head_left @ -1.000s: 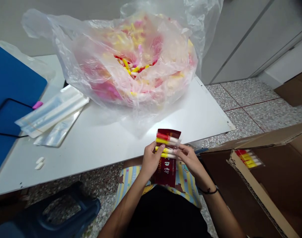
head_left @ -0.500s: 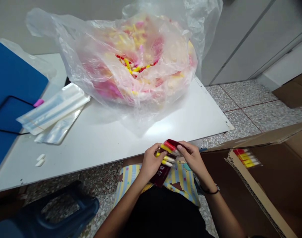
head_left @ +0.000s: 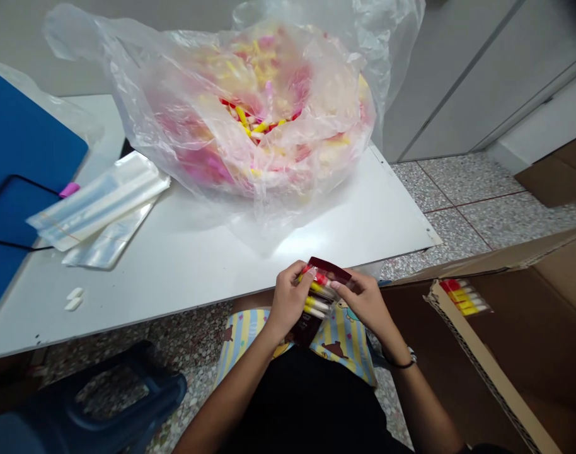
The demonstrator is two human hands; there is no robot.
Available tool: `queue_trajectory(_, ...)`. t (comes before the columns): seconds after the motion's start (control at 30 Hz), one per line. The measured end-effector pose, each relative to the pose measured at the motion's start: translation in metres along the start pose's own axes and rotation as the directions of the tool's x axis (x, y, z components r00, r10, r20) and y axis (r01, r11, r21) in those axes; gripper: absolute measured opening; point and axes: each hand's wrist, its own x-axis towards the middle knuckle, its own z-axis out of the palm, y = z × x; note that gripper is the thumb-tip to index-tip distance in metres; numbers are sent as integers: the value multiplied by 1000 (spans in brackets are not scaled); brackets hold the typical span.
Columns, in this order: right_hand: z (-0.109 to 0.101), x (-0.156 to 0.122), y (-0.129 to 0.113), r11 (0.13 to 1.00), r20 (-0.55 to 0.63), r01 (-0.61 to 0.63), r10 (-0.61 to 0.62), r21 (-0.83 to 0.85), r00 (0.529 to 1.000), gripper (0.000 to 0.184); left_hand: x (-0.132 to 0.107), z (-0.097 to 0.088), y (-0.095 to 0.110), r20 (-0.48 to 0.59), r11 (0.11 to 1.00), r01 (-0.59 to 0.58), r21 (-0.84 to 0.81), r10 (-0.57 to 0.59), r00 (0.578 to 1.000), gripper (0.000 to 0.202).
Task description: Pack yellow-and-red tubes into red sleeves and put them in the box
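My left hand (head_left: 288, 299) and my right hand (head_left: 362, 301) both grip a small dark-red packet (head_left: 319, 301) holding several red and yellow capped tubes, over my lap just below the front edge of the white table (head_left: 184, 265). My left fingers curl round the packet's left side; my right fingers pinch its upper right. The packet tilts, top end to the right. Behind it a large clear plastic bag (head_left: 250, 120) lies on the table, full of red, yellow and pink pieces.
A stack of clear sleeves (head_left: 99, 205) lies left on the table beside a blue folder (head_left: 18, 170). Two small white caps (head_left: 74, 299) sit near the front edge. An open cardboard box (head_left: 505, 328) at right holds a filled packet (head_left: 462, 297). A dark blue stool (head_left: 99, 403) stands below.
The packet dropped from upright and flat to tilted and folded in toward my hands, and both hands closed tighter round it. My view shifted slightly.
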Motion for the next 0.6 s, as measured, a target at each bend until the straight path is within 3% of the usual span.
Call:
queue_trajectory(0.13, 3, -2, 4, 987, -24, 65, -70, -147, 997, 55, -1, 1, -1, -67, 999, -16, 50, 19, 998, 24)
queue_trajectory(0.27, 5, -1, 4, 990, -105, 53, -67, -129, 992, 55, -1, 0, 1, -45, 998, -27, 61, 30, 999, 24)
queue_trajectory(0.47, 6, 0, 5, 999, 21, -49, 49, -1, 999, 51, 1, 3, 2, -147, 995, -101, 16, 102, 984, 24)
queue_trajectory(0.53, 9, 0, 6, 999, -46, -41, 41, -12, 998, 53, 1, 5, -2, -152, 997, -54, -59, 45, 987, 23)
queue_trajectory(0.6, 10, -1, 6, 999, -141, -31, 26, -36, 990, 54, 0, 4, -8, -77, 993, 14, -117, -23, 997, 23)
